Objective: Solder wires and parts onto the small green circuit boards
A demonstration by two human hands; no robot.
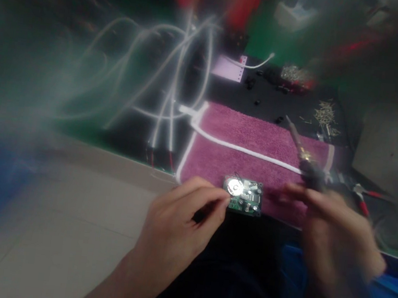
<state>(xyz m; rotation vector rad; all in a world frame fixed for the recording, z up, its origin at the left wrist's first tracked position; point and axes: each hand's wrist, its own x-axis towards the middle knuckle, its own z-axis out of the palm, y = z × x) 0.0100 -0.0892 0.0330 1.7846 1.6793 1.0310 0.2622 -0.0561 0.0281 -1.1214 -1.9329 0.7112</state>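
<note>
At the front edge of the purple towel lies a small green circuit board with a round silvery part on it. The thumb and forefinger of my left hand are pinched together at the board's left edge, and what they hold is too small to make out. My right hand is closed around a dark-handled tool with a slim metal tip and a brass-coloured collar. Its tip points up and away, over the towel's far edge and apart from the board. Motion blurs this hand, so the tool's exact kind is unclear.
A white cable crosses the towel, and more white cables loop at the left. Beyond lie a pile of screws, a heap of silvery parts and a paper. Red-handled pliers lie right, by a pale box.
</note>
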